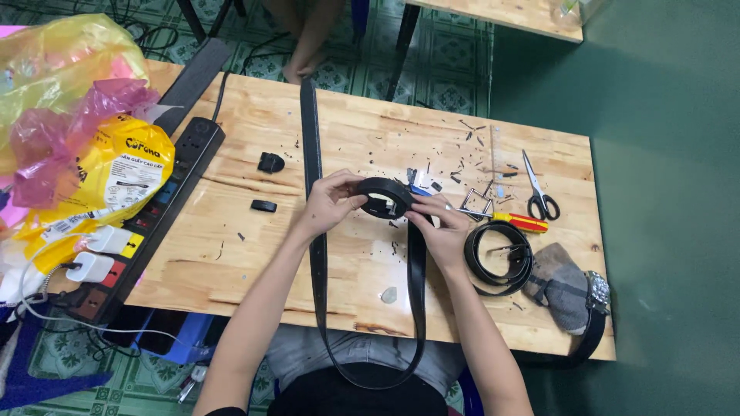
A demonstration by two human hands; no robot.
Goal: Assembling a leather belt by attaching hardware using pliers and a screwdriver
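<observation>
Both my hands hold the curled end of a long black belt (318, 254) above the middle of a wooden table (254, 270). My left hand (330, 202) grips the left side of the loop, and my right hand (441, 229) pinches its right side. The belt runs away across the table to the far edge, and its other part hangs in a U over the near edge onto my lap. Two small black belt pieces (270, 162) lie to the left of my left hand.
A coiled black belt (499, 258), a red-and-yellow screwdriver (520, 223), scissors (539, 194) and a metal buckle (478, 202) lie at the right. A grey cloth (561, 285) sits by the right corner. A black power strip (158, 208) with chargers and plastic bags (73, 115) crowd the left.
</observation>
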